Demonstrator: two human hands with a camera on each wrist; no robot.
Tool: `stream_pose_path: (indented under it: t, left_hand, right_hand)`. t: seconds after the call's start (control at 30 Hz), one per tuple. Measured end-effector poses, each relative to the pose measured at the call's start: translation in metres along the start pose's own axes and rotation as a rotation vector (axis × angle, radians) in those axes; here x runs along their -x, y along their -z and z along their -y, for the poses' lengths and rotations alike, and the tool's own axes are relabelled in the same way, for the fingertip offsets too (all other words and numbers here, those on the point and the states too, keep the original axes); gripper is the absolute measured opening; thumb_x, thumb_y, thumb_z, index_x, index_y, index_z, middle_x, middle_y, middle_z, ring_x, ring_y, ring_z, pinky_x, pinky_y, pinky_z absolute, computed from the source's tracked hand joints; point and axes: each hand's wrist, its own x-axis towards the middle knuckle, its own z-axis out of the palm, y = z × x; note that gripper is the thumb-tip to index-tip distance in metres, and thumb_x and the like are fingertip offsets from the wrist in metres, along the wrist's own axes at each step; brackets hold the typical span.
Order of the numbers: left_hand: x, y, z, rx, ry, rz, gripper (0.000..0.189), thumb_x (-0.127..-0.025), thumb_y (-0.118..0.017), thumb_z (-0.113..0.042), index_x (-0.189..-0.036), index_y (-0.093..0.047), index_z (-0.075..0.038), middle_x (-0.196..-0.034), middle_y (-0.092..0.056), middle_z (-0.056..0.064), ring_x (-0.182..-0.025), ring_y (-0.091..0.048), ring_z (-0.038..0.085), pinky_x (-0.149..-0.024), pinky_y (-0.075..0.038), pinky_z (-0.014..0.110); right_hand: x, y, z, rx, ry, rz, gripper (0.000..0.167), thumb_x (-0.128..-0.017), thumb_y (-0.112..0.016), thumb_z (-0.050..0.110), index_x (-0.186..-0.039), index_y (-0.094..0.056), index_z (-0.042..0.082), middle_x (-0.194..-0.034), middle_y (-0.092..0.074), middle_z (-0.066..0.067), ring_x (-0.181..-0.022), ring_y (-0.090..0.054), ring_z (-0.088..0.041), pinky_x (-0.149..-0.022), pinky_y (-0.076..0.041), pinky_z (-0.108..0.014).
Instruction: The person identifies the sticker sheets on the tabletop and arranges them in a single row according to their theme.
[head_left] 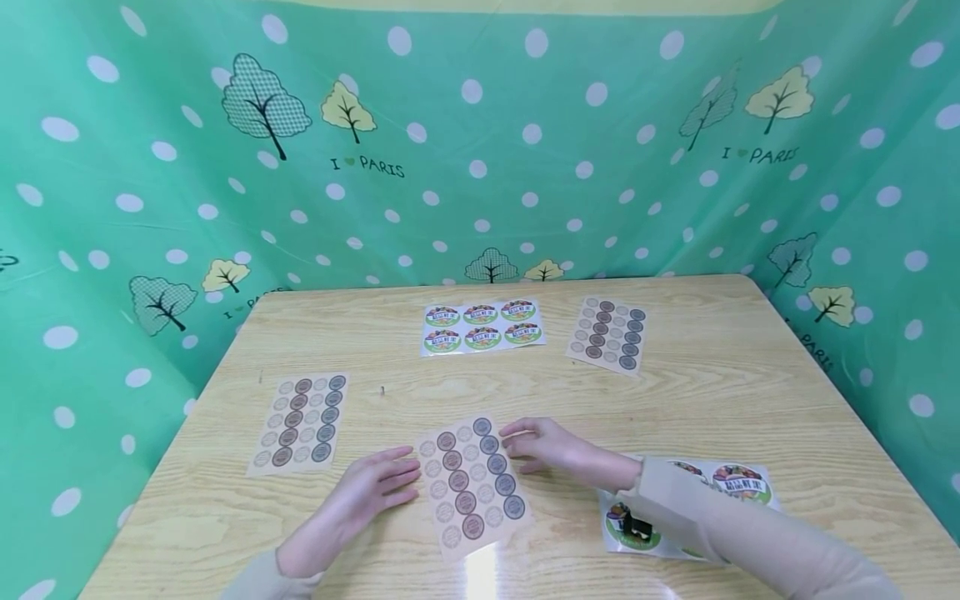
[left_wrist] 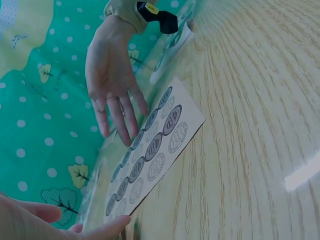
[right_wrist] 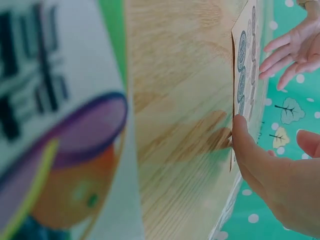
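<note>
A: What lies around on the bench (head_left: 697,400)?
B: A tan sticker sheet (head_left: 298,423) on the left, a smaller-looking tan sheet (head_left: 607,335) at the far right, and a glossy fruit-label sheet (head_left: 482,327) at the far middle. Behind it all hangs a green dotted curtain (head_left: 465,133).
A: Anything in the way?
B: The right sleeve (head_left: 757,525) crosses over a second fruit-label sheet (head_left: 750,485) and hides part of it. A small black object (left_wrist: 162,21) sits at that cuff.
A: And the sheet being handled?
B: The central tan sheet (head_left: 480,487) lies at the near middle, slightly turned, with rows of round stickers, light ones alternating with brown and dark grey.
A: How are the hands placed?
B: Apart, one on each side of it. The left hand (head_left: 371,492) is beside its left edge, fingers extended towards it. The right hand (head_left: 547,443) reaches in from the other side to the upper right edge, fingers loosely extended. Neither pinches the paper; how firmly the fingertips touch it, I can't tell.
</note>
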Motion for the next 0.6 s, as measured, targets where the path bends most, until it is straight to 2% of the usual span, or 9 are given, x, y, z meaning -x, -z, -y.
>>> stream_pose_path:
  t: [0.2, 0.43, 0.6]
  left_hand:
    - [-0.001, -0.003, 0.004, 0.025, -0.01, -0.044, 0.044, -0.092, -0.032, -0.005, -0.13, -0.022, 0.015, -0.127, -0.033, 0.035, -0.114, -0.044, 0.037, -0.092, -0.041, 0.045]
    - [-0.008, -0.007, 0.009, 0.105, 0.0, -0.144, 0.048, -0.088, -0.043, -0.001, -0.13, -0.024, 0.014, -0.122, -0.039, 0.034, -0.104, -0.051, 0.032, -0.09, -0.043, 0.043]
    - [-0.016, -0.006, 0.009, 0.052, -0.024, -0.126, 0.049, -0.086, -0.047, 0.0, -0.129, -0.028, 0.014, -0.117, -0.047, 0.031, -0.099, -0.055, 0.029, -0.089, -0.045, 0.04]
  right_hand:
    - [0.001, 0.0, -0.002, -0.013, -0.008, 0.001, 0.04, -0.084, -0.052, 0.002, -0.119, -0.041, -0.013, -0.108, -0.056, -0.023, -0.099, -0.055, -0.031, -0.082, -0.049, -0.038]
    - [0.002, -0.001, -0.002, -0.021, -0.018, -0.014, 0.039, -0.084, -0.052, 0.001, -0.118, -0.042, -0.013, -0.107, -0.055, -0.023, -0.096, -0.057, -0.029, -0.081, -0.05, -0.038]
    - [0.002, -0.001, -0.001, -0.022, -0.022, -0.022, 0.038, -0.085, -0.051, 0.003, -0.118, -0.042, -0.013, -0.113, -0.052, -0.024, -0.099, -0.055, -0.029, -0.082, -0.049, -0.037]
